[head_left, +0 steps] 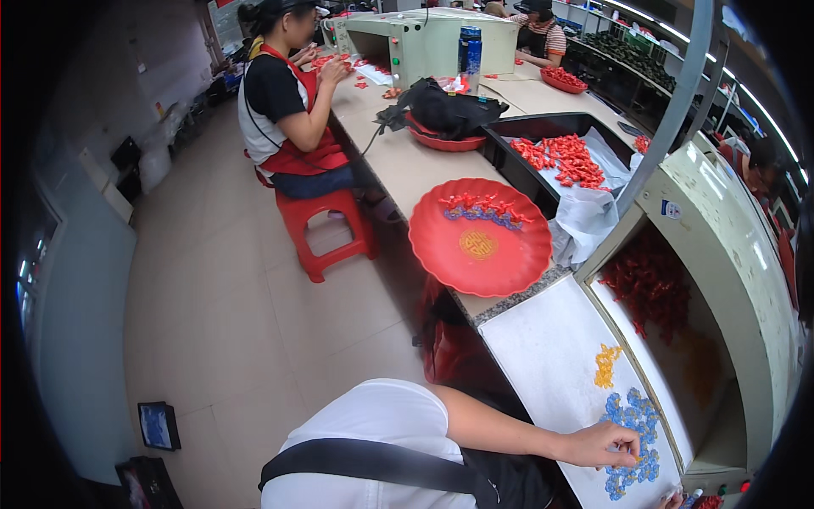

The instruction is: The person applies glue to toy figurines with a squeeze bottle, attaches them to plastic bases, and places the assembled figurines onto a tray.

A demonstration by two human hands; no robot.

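My left hand [600, 444] reaches out over a white work surface [543, 356], fingers curled down with the tips touching a cluster of small blue plastic pieces [634, 424]. Whether a piece is pinched between the fingertips I cannot tell. A smaller clump of yellow pieces [605, 365] lies just beyond the blue ones. Only a sliver of my right hand [673, 501] shows at the bottom edge, next to a small blue and white item [693, 495]; its grip is hidden.
A round red tray [480, 263] carries rows of red and blue pieces. Behind it stand a black bin of red pieces [564, 161], a black bag [445, 109] and a blue bottle [469, 47]. A person in a red apron [284, 110] sits on a red stool [326, 222]. A beige machine opening [678, 339] holds red pieces.
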